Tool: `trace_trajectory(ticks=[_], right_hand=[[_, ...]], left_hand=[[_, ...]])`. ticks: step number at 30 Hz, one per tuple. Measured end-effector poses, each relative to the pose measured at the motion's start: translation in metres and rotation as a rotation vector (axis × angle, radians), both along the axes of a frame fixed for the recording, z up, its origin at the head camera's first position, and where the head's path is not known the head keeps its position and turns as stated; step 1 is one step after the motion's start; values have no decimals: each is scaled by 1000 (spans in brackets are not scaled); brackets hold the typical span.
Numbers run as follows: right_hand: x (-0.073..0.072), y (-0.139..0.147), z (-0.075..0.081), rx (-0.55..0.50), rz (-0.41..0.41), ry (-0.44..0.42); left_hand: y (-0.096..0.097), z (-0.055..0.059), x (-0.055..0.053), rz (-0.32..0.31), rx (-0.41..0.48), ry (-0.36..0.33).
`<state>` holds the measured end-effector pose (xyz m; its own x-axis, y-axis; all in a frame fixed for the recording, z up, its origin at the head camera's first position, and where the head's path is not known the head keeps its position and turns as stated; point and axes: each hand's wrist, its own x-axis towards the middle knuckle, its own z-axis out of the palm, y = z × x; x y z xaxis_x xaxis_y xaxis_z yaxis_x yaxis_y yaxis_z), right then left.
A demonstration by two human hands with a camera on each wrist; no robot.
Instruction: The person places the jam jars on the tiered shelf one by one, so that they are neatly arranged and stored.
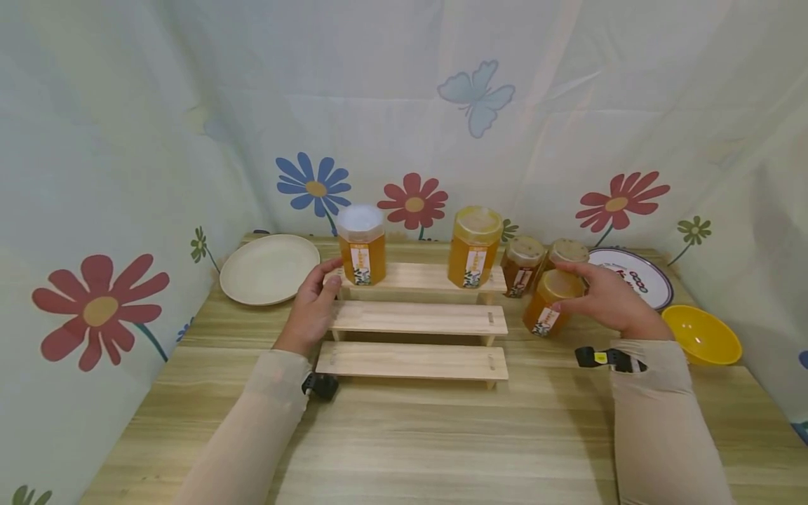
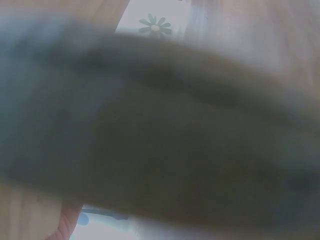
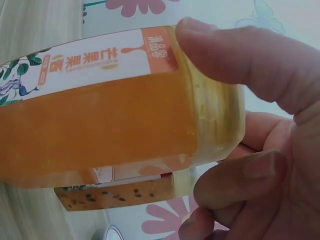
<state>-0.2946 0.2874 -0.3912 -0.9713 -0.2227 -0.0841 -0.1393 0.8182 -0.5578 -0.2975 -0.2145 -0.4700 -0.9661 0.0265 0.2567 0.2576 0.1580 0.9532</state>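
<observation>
On the table [image 1: 404,442], a three-step rack [image 1: 416,361] is placed at centre. To its right, an amber jar [image 1: 541,313] is held in the right hand [image 1: 609,298], pinched at the lid between thumb and fingers; whether it is lifted cannot be told. Gripping this jar is judged the step in hand; a steady lift, clear of its neighbours, seems called for. The left hand [image 1: 313,301] is set at the top step's left end, its grip unclear. There, a white-lidded jar [image 1: 374,261] and a yellow-lidded jar [image 1: 463,261] are stood apart. Just beyond the held jar, a brown jar [image 1: 514,277] is seen.
</observation>
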Motion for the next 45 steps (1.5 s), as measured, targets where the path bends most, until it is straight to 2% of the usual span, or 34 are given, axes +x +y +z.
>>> trace_trajectory(ticks=[7,13,19,24,31,37,41,45], right_hand=[[3,-8,5,-15,16,19],[24,-17,29,-10,2,93],[52,-21,49,-161,49,180],[62,-30,52,-281,124,194],[64,-54,49,-324,205,191],[58,-71,40,-410,255,165],[54,-75,38,-461,276,147],[53,-74,40,-460,261,127]], left_hand=[[-1,-1,-1,-5,-5,3],[-3,-2,-2,-3,-8,-2],[-2,-2,-2,-6,-7,-3],[-2,-1,-3,-3,-12,-2],[-1,-2,-2,0,-16,-1],[-1,-4,-2,-9,-11,15],[-2,-5,-3,-7,-9,19],[-2,-4,-2,-2,-9,19]])
